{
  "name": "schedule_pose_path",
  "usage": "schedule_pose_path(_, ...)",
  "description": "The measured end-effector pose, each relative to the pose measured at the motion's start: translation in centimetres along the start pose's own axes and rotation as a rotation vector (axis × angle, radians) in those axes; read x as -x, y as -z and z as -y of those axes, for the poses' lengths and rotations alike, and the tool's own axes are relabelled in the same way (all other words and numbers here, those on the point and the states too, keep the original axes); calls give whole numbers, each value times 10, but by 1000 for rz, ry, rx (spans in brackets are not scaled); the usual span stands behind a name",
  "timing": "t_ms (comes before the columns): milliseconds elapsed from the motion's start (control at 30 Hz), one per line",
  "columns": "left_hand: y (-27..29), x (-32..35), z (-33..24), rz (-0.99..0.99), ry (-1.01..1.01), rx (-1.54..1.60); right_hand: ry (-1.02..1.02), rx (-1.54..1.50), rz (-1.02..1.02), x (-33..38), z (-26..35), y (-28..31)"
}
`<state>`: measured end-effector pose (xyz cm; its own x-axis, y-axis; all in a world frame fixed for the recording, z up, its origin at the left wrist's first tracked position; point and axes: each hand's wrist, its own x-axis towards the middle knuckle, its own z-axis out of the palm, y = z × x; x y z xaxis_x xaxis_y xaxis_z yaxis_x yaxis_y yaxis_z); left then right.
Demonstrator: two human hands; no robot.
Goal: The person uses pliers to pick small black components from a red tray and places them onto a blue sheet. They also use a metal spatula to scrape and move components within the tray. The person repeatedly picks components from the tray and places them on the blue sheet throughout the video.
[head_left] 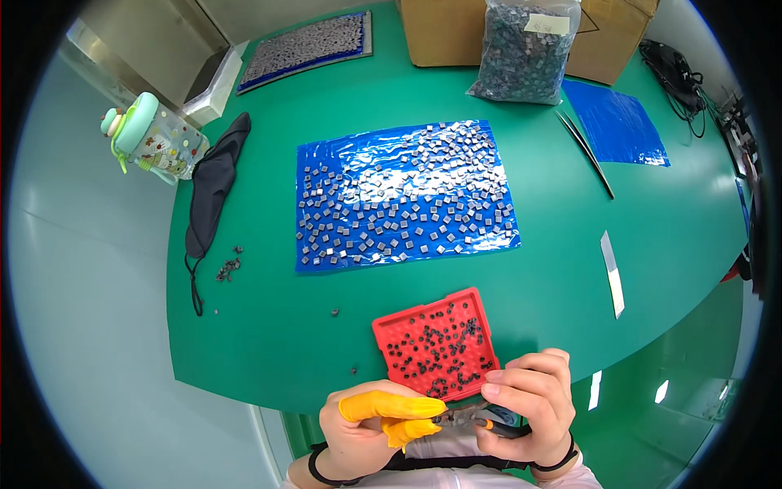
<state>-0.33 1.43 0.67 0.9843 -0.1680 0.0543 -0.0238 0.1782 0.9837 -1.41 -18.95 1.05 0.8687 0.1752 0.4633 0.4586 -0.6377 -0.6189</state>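
- Orange finger cots are covering the thumb and forefinger of the left hand, which is sitting at about six o'clock, close to the person's body.
- A tiny dark part is being pinched at those orange fingertips; it is too small to tell its shape or long axis.
- That part is lying just right of the left grip, in the narrow gap between the two hands, with the left hand nearer to it.
- The left grip is narrow, thumb and forefinger nearly together and pointing toward three o'clock.
- The right hand is curling tightly around a small dark tool with an orange tip, whose tip is pointing toward nine o'clock, at the pinched part.
- A red tray with rows of small pockets, many filled with dark parts, is resting just above both hands, toward twelve o'clock, its near corner almost touching the fingers.
- A blue sheet scattered with small grey squares is lying farther off at twelve o'clock on the green mat.
- A black cloth mask and a pastel drinking bottle are sitting at ten o'clock.
- A clear bag of grey pieces is leaning against a cardboard box at one o'clock.
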Motion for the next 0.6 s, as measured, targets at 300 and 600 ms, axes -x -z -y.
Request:
schedule_pose_path(300,-20,2,3,-94,1,362,62,-16,-9,4,-5,0)
schedule_pose_path(600,4,-2,29,303,-299,-49,87,-57,13,7,-7,0)
